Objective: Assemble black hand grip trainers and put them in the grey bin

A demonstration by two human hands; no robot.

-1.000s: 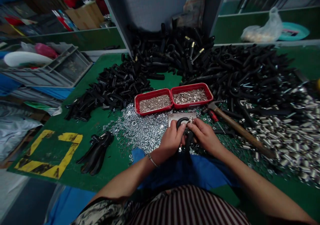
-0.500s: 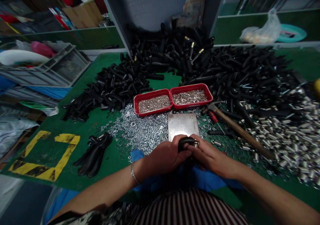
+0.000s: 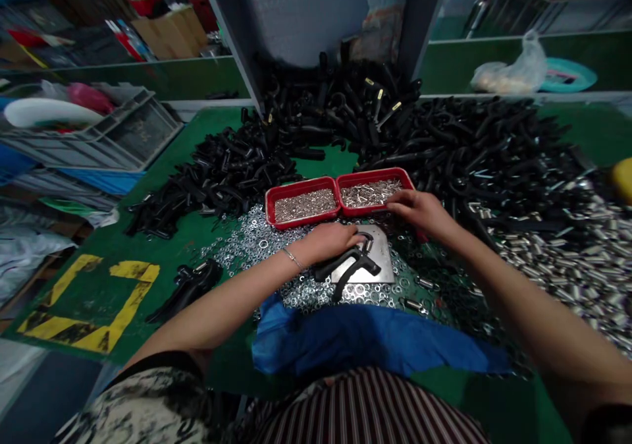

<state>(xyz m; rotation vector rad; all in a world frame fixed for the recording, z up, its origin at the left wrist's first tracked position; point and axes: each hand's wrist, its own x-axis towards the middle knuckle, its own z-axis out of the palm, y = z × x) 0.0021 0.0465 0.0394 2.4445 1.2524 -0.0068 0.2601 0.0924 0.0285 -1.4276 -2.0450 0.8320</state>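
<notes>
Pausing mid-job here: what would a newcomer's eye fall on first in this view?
Probably the two red trays of small metal pieces, side by side mid-view, with the right hand at the right one's near right corner. Just nearer, the left hand holds a black tool on a metal plate. Dark heaps of black parts spread behind and to both sides.

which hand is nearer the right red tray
Right: the right hand is at the near right corner of the right red tray; the left hand is in front, further left.
</notes>
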